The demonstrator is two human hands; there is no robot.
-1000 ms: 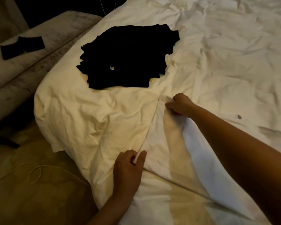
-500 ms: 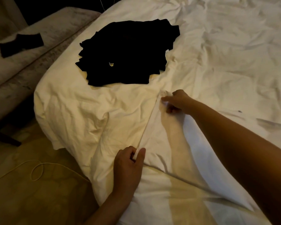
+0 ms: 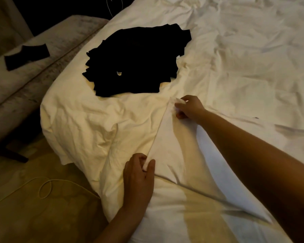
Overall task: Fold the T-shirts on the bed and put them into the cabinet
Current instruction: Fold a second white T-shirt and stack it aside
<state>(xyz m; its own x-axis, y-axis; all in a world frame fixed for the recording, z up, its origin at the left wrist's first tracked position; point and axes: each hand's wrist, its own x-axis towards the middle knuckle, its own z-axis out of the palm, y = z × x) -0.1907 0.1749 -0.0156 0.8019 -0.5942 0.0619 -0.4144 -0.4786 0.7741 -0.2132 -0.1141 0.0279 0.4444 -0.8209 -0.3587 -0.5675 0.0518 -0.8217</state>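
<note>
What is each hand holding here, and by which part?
Both hold the white T-shirt along one straight edge: the left hand pinches its near end, the right hand pinches its far corner. Which edge of the shirt cannot be told.

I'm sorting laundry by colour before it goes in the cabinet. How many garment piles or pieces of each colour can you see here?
Black: 2, the stack of black clothes on the bed and a black piece on the bench.
White: 1, the white T-shirt pinched by the left hand and right hand.
Total: 3
</note>
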